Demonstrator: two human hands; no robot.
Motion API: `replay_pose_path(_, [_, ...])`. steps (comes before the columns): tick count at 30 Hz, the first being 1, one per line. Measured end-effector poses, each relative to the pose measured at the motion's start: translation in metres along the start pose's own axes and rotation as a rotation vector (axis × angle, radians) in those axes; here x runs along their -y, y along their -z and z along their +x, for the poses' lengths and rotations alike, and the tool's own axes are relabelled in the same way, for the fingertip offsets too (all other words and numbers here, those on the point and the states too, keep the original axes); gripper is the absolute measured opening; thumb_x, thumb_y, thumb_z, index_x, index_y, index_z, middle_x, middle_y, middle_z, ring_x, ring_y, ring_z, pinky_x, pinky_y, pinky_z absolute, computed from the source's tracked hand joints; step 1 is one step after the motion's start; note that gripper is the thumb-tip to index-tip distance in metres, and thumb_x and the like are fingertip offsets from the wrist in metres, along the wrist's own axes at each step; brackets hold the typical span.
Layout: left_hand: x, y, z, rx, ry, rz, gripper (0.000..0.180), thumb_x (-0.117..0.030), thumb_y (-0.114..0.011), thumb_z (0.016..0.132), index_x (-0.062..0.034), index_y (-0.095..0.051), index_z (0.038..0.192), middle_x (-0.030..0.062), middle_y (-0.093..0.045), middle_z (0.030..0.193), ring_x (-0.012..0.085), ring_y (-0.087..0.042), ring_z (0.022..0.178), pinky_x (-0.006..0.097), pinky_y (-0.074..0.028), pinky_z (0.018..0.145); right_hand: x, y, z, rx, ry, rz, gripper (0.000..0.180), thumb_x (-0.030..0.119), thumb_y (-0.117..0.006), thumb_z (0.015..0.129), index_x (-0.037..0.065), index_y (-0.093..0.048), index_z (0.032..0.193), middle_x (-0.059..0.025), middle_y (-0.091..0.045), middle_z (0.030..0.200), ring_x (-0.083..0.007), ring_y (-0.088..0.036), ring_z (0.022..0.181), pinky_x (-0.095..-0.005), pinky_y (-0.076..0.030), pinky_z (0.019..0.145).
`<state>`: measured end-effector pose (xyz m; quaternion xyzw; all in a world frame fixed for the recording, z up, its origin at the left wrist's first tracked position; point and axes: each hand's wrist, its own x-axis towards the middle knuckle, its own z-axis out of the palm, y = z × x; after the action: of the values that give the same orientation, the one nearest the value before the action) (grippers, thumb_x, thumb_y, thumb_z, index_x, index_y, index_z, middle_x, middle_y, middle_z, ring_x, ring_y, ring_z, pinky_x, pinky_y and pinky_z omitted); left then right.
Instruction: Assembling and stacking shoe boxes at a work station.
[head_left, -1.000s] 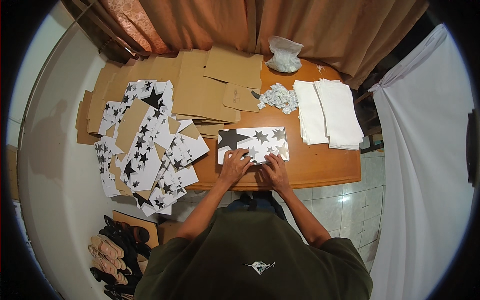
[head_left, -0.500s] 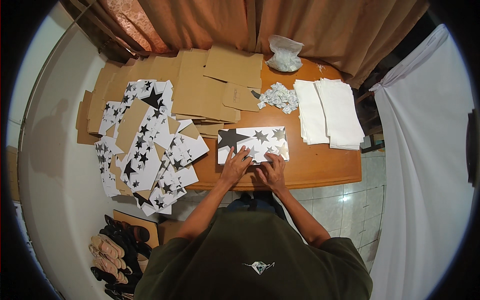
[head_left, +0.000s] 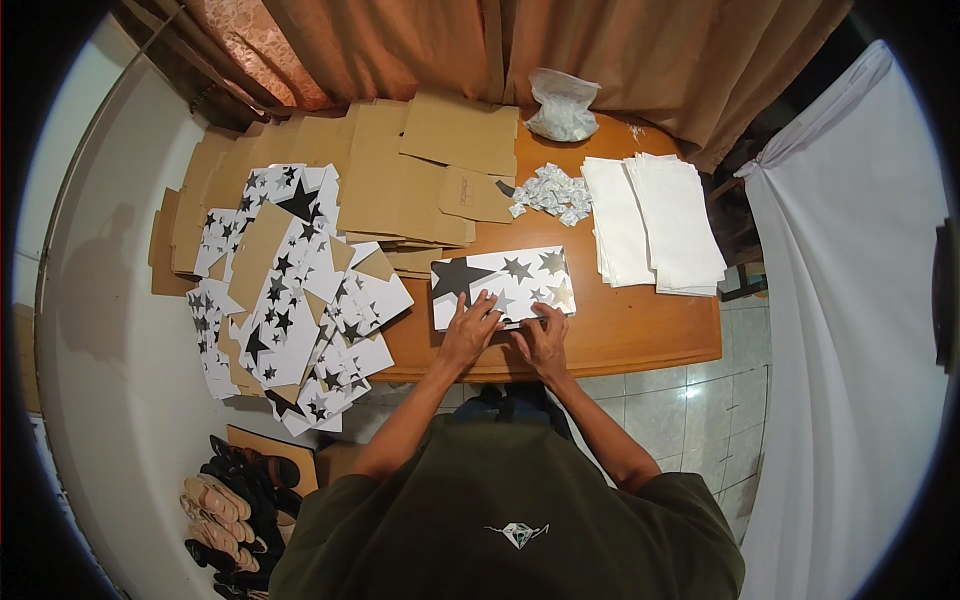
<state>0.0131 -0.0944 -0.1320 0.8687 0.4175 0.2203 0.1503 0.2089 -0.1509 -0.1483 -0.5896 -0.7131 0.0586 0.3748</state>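
A closed white cardboard box [head_left: 465, 278] printed with black and grey stars lies on the wooden table in front of me. My left hand [head_left: 466, 334] rests on the lid's near left part with its fingers spread. At the near edge, my right hand [head_left: 543, 340] has bent fingertips over the lid. Its thumb is against the front side, so that it grips the edge there. The front wall of the box is partly hidden by both hands.
Star-printed flat boxes [head_left: 300, 330] are heaped at left, with brown cardboard sheets [head_left: 400, 190] behind them. Small white packets [head_left: 552, 192] lie beyond the box, below a clear plastic bag [head_left: 563, 110]. White paper stacks [head_left: 670, 225] lie at right. Shoes [head_left: 225, 510] stand at lower left.
Both hands stay on the box with almost no movement. The whole scene shifts slightly in view, the table items moving a little to the left.
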Motion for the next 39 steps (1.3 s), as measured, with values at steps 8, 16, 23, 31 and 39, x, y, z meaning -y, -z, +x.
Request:
replay_pose_path(8, [0.001, 0.01, -0.003, 0.011, -0.039, -0.116, 0.028, -0.025, -0.07, 0.093, -0.0026, -0.069, 0.111, 0.0164, -0.059, 0.14, 0.0342, -0.046, 0.141, 0.062, -0.034, 0.113, -0.007, 0.003, 0.002, 0.009, 0.07, -0.03, 0.028, 0.013, -0.083, 0.073, 0.01, -0.068, 0.096, -0.0084, -0.059, 0.122, -0.0299, -0.053, 0.12, -0.0499, -0.035, 0.103])
replay_pose_path(16, [0.007, -0.003, -0.009, 0.007, -0.05, -0.029, 0.03, -0.024, -0.072, 0.091, -0.0036, -0.071, 0.114, 0.0153, -0.059, 0.141, 0.0327, -0.045, 0.141, 0.06, -0.033, 0.115, -0.004, 0.01, 0.007, 0.048, 0.181, -0.092, 0.034, 0.016, -0.083, 0.069, 0.013, -0.069, 0.1, -0.0028, -0.062, 0.121, -0.0264, -0.054, 0.12, -0.0519, -0.034, 0.104])
replay_pose_path(23, [0.012, -0.006, -0.011, -0.035, -0.072, -0.047, 0.031, -0.023, -0.073, 0.091, -0.0043, -0.072, 0.115, 0.0144, -0.06, 0.139, 0.0314, -0.048, 0.139, 0.058, -0.033, 0.115, -0.004, 0.015, 0.011, 0.057, 0.207, -0.068, 0.036, 0.013, -0.081, 0.072, 0.013, -0.07, 0.106, -0.0018, -0.065, 0.119, -0.0255, -0.057, 0.117, -0.0519, -0.035, 0.103])
replay_pose_path(31, [-0.002, 0.001, -0.005, -0.079, -0.056, -0.01, 0.028, -0.02, -0.075, 0.089, -0.0036, -0.072, 0.111, 0.0126, -0.065, 0.129, 0.0297, -0.052, 0.134, 0.058, -0.033, 0.116, -0.012, 0.014, 0.012, 0.096, 0.266, -0.09, 0.042, 0.011, -0.081, 0.071, 0.013, -0.071, 0.111, -0.0017, -0.067, 0.119, -0.0237, -0.059, 0.115, -0.0505, -0.036, 0.103])
replay_pose_path(39, [0.002, -0.007, -0.011, -0.118, -0.106, 0.038, 0.027, -0.019, -0.075, 0.089, -0.0033, -0.072, 0.111, 0.009, -0.066, 0.127, 0.0263, -0.053, 0.134, 0.058, -0.032, 0.116, -0.012, 0.007, 0.016, 0.14, 0.353, -0.1, 0.041, 0.011, -0.081, 0.072, 0.013, -0.071, 0.112, -0.0013, -0.066, 0.122, -0.0221, -0.06, 0.117, -0.0522, -0.035, 0.107])
